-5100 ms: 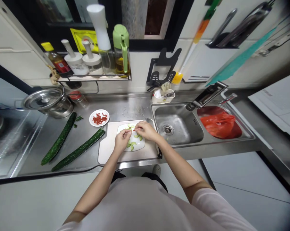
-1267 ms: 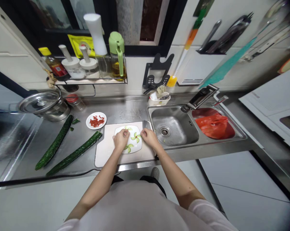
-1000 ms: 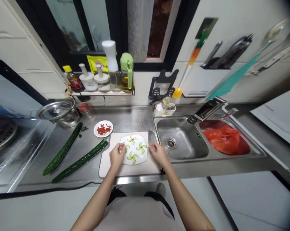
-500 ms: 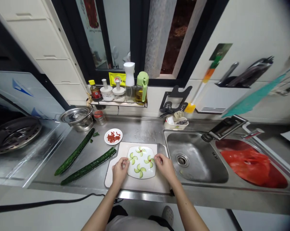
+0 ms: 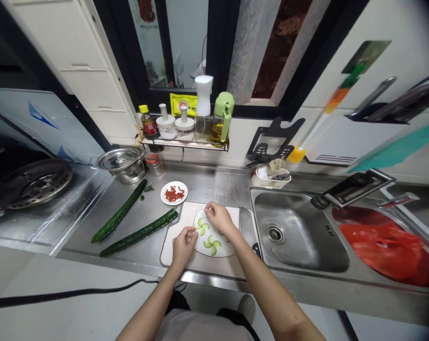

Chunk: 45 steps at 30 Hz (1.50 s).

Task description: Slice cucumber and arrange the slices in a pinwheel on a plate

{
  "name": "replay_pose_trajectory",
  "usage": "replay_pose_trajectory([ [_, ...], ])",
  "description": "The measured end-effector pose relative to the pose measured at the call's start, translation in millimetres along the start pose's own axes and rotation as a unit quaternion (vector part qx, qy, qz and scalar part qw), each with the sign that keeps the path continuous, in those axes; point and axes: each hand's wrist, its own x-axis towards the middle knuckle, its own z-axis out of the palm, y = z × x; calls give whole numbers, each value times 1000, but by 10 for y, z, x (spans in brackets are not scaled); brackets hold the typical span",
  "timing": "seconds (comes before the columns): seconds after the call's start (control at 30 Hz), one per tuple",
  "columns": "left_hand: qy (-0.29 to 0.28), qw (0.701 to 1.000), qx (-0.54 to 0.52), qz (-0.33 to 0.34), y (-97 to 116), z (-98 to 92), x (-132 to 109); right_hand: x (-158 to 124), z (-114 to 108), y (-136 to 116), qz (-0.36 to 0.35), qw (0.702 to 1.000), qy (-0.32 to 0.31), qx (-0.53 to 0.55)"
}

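A white plate (image 5: 224, 253) lies on the light cutting board (image 5: 178, 219), with pinwheels of cucumber slices (image 5: 212, 244) on it. My left hand (image 5: 184, 245) is at the plate's left rim, thumb and fingers closed together beside a pinwheel. Over the far part of the plate, my right hand (image 5: 219, 219) points its pinched fingertips down near the back rim, covering the far and right pinwheels. Whatever either hand may hold is too small to make out. Just behind the board stands a small white dish (image 5: 163, 199) of small red pieces (image 5: 174, 193), like goji berries.
Two whole cucumbers (image 5: 139, 233) lie on the steel counter at left. A knife (image 5: 249, 225) with a black handle is at the board's right edge, beside the sink (image 5: 303, 232). Behind are a lidded steel pot (image 5: 123, 165) and a seasoning rack (image 5: 200, 143).
My right hand has moved from the plate's right edge to its back, left of before, across the pinwheels. My left hand stays by the left rim. The view has shifted slightly.
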Motion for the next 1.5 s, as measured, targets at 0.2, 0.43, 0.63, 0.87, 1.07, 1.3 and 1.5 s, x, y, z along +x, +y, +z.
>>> replay_pose_trajectory([
  [0.2,-13,1000,-20,-7,48,29,-52,498,198,-193,-20,996,-46,-72],
  [0.43,-3,998,-55,-15,66,1,-39,965,482,-328,-39,987,-87,-130],
  [0.63,1,996,-74,-43,-8,-42,-8,1190,708,-408,-69,980,-112,-151],
  [0.87,6,995,-81,-55,-65,-18,-6,1352,911,-439,-48,982,-107,-150],
  [1.07,5,995,-76,-57,-75,-9,12,1443,1025,-430,-63,980,-114,-150],
  [1.3,4,996,-69,-59,-87,-1,34,1498,1137,-428,-75,976,-111,-170],
  [1.5,6,996,-72,-61,-134,16,68,1504,1180,-400,-79,978,-101,-163],
])
